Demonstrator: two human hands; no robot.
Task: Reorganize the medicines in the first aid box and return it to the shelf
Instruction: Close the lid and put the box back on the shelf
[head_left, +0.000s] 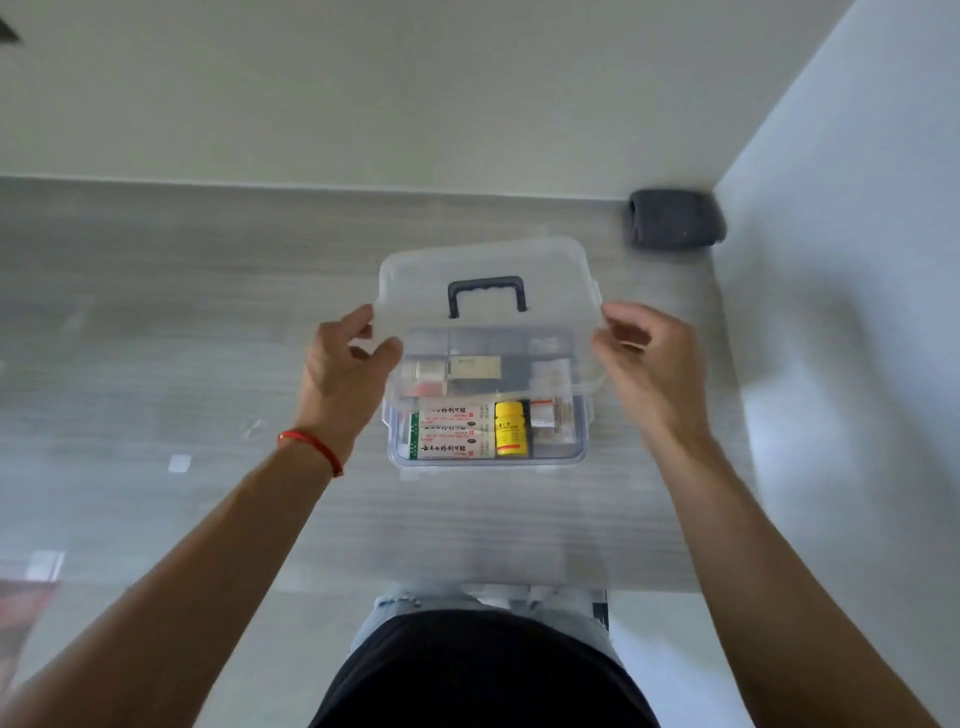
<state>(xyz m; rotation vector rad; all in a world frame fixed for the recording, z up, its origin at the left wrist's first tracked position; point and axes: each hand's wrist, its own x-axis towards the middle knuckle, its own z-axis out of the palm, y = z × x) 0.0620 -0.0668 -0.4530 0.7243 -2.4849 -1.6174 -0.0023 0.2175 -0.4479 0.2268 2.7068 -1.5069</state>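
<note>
A clear plastic first aid box (558, 457) stands on the grey table. Its clear lid (488, 262), with a dark handle (487, 293), is tilted over the box's far part. My left hand (340, 371) pinches the lid's left edge. My right hand (647, 364) pinches its right edge. The near part of the box is uncovered and shows white plaster boxes (449, 431), a yellow bottle (510, 428) and small packets (553, 413). More medicines show blurred through the lid.
The grey wood-grain table (208, 338) runs to a white wall behind and a white wall on the right. A dark grey rolled cloth (675, 218) lies in the far right corner. Small paper scraps (179, 462) lie on the left.
</note>
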